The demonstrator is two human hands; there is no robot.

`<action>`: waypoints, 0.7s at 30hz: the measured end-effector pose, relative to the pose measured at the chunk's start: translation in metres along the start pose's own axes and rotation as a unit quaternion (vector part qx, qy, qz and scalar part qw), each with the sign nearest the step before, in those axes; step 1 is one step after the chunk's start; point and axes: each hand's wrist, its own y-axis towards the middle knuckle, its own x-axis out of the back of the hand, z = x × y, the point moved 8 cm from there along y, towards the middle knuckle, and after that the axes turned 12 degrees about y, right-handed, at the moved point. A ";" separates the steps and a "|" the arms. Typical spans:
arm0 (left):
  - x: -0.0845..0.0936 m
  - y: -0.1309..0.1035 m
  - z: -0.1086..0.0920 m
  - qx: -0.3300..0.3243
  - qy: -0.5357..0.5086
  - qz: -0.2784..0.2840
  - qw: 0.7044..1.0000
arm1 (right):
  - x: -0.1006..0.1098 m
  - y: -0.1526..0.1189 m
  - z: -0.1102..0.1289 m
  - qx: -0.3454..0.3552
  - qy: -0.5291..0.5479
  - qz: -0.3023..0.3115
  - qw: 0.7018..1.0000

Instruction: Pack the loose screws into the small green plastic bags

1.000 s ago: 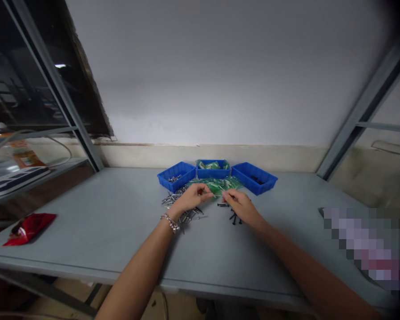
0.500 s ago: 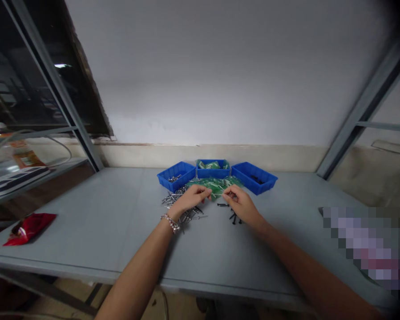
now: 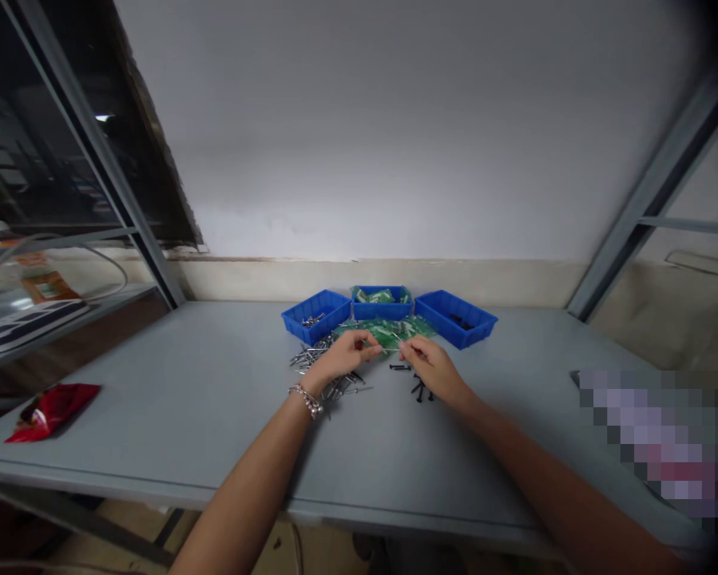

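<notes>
Reaching forward over the grey table [image 3: 172, 383], both forearms converge near the middle. Left hand [image 3: 340, 358], bracelet [image 3: 306, 399] at the wrist, fingers curled with thumb and forefinger pinched narrow on one end of a thin silver nail [image 3: 388, 350]. Right hand [image 3: 431, 366] mirrors it, fingertips pinched at the other end; too small to tell whether it truly grips. The nail sits between the two hands, just above the table, in front of a pile of green packets [image 3: 388, 329].

Under and beside the left hand: a loose heap of silver nails [image 3: 316, 359]. By the right hand: a few black screws [image 3: 418, 390] on the tabletop.

Beyond the packets, three blue trays in a row. Left tray [image 3: 316, 315] holds a few silver nails. Middle tray [image 3: 382, 303] holds green packets. Right tray [image 3: 458, 319] holds some dark pieces, unclear.

Far left edge of the table: a red packet [image 3: 53, 407].
</notes>
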 end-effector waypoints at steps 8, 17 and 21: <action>0.002 -0.001 0.000 0.015 0.045 -0.007 0.999 | 0.001 0.000 0.003 0.010 0.026 -0.008 1.000; 0.004 0.000 -0.001 0.001 0.002 -0.018 1.000 | 0.001 0.000 0.002 -0.003 0.008 -0.006 1.000; 0.003 0.000 -0.004 -0.008 -0.009 -0.014 1.000 | 0.000 0.001 0.002 0.004 0.012 0.001 1.000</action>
